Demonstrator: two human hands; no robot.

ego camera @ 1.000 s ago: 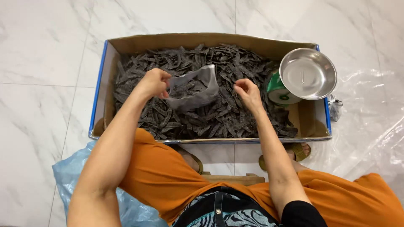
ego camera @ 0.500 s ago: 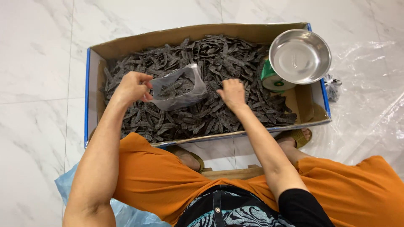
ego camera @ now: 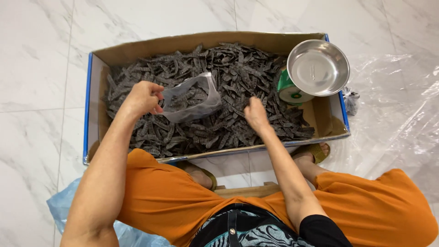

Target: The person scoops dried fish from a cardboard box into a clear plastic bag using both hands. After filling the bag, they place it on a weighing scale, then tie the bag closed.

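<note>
Right hand (ego camera: 256, 114) dropped onto pods (ego camera: 228, 82); left hand (ego camera: 142, 98) — bag (ego camera: 192, 98) pinched.

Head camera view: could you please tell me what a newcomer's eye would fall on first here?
First, the wide cardboard box on the marble floor, heaped with dark dried strips. Over the heap, the left hand pinches a clear plastic bag partly filled with strips, while the right hand rests on the pile beside it. At the box's right end, a shiny steel bowl sits on a green scale.
</note>
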